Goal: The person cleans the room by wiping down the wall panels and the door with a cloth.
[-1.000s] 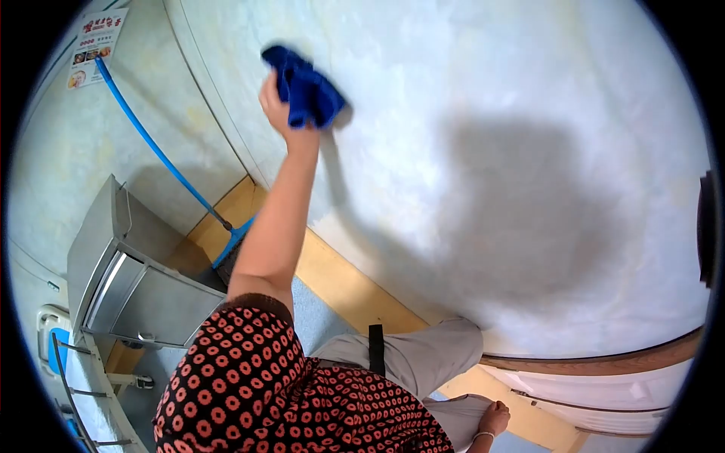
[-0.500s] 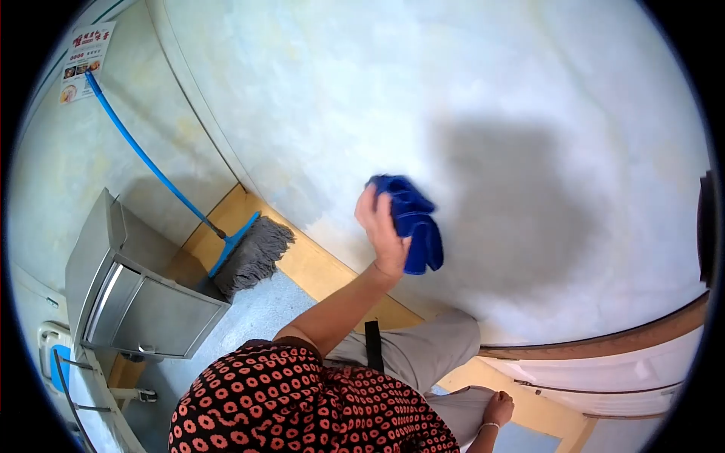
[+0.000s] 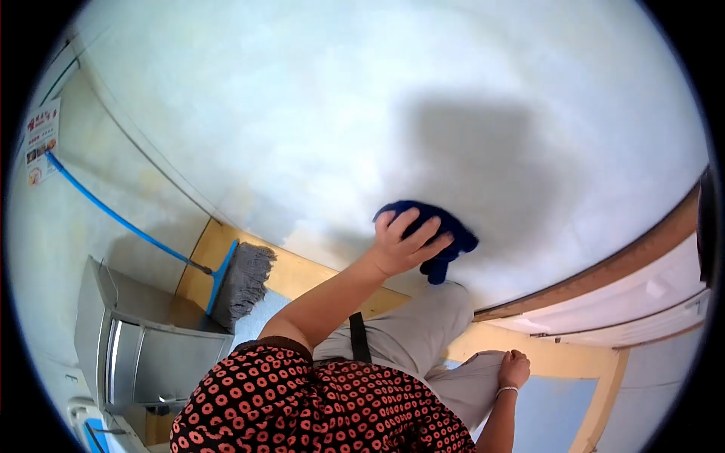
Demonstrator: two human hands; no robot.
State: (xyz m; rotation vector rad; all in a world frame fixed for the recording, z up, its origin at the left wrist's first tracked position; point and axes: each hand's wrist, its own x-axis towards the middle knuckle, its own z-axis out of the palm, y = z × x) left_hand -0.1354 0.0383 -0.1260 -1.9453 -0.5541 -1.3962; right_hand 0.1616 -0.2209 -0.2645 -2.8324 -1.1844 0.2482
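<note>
My left hand [image 3: 408, 245] is pressed on a dark blue cloth [image 3: 457, 235], its fingers spread and bent over it, against the pale wall [image 3: 317, 136]. Part of the cloth hangs below the fingers. My right hand [image 3: 515, 370] rests on my grey-trousered knee at the lower right, fingers curled in, with a thin band at the wrist. Nothing shows in it.
A mop [image 3: 249, 279] with a blue handle leans at the left, beside a metal cabinet [image 3: 177, 362]. A poster [image 3: 43, 140] hangs at the far left. A brown-edged ledge [image 3: 596, 283] runs along the right. Yellow trim [image 3: 302, 268] borders the blue floor.
My left hand has turned and moved slightly right and down with the cloth, which now lies flatter under the fingers. The view has shifted, so the mop and cabinet appear lower.
</note>
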